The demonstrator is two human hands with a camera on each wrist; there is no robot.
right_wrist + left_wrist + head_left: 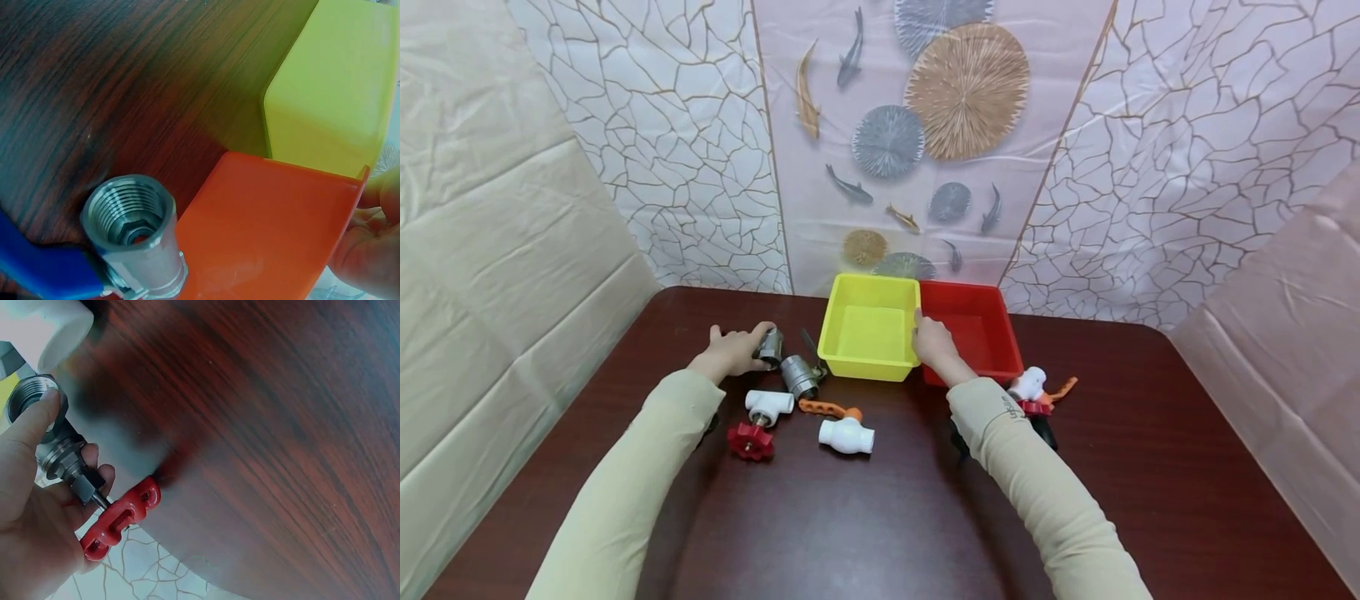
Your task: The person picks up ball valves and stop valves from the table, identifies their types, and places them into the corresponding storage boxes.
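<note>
My left hand (730, 350) grips a metal gate valve (62, 453) by its body, thumb at the threaded mouth. The valve's red handwheel (122, 519) points away from the fingers in the left wrist view. Just right of this hand lies a metal ball valve (799, 377) with a dark lever. My right hand (936, 346) is at the rim where the yellow bin (868, 368) and the red bin (1009, 333) meet. In the right wrist view its curled fingers (356, 256) hold the red bin's rim.
Nearer me lie a white plastic valve (767, 406) with a red handwheel and a white ball valve (847, 435) with an orange lever. Right of the right forearm are another white valve (1030, 383) and a blue-handled metal valve (134, 231). A patterned cloth wall stands behind the table.
</note>
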